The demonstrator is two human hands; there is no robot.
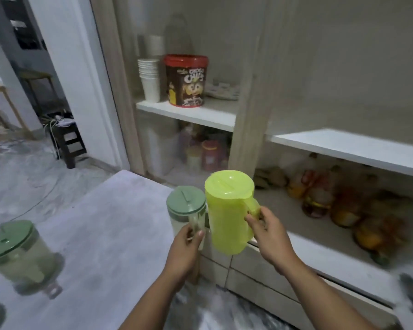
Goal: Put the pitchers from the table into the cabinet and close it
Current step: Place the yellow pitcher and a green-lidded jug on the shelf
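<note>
My right hand (270, 236) grips the handle of a bright yellow-green pitcher (229, 210) and holds it upright in the air before the open cabinet (248, 110). My left hand (186, 251) holds a clear pitcher with a green lid (185, 206) by its handle, just left of the yellow one. A third pitcher with a green lid (14, 248) stands on the grey table (100, 234) at the left. Both held pitchers hover past the table's far right edge, below the empty white shelf (348, 148).
The left cabinet shelf carries stacked white cups (149, 77), a red-lidded cereal tub (186, 81) and plates. Lower shelves hold jars and bottles (320, 194). White drawers (260, 265) sit beneath. A doorway with a dark stool (68, 141) opens at the left.
</note>
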